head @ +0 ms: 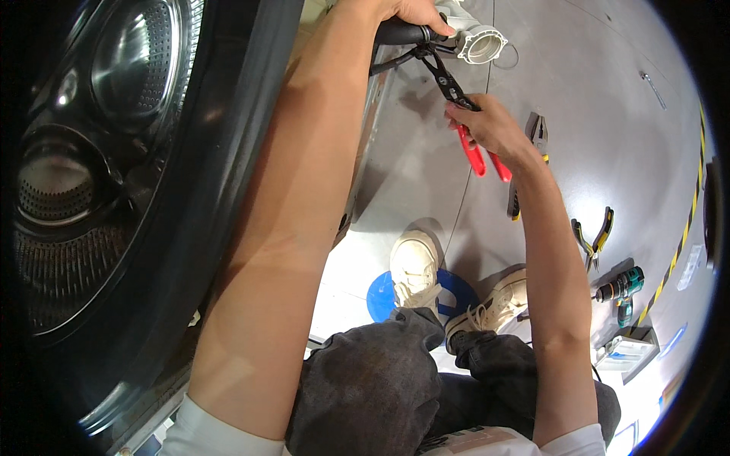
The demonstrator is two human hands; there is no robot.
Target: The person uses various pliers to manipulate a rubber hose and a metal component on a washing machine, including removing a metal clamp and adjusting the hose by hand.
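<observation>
At the top of the view my left hand grips a black rubber hose where it meets a white plastic pump housing with a round open mouth. My right hand holds hose clamp pliers with black jaws and red handles. The pliers' jaws touch or nearly touch a dark clamp just under the hose; whether they grip it is hard to tell. A thinner black hose or cable runs beside it. My left fingers are partly cut off by the frame's top edge.
A washing machine's drum and dark front fill the left. On the grey floor lie combination pliers, smaller open pliers, a cordless drill, a slim metal tool and a wire ring. A container stands lower right.
</observation>
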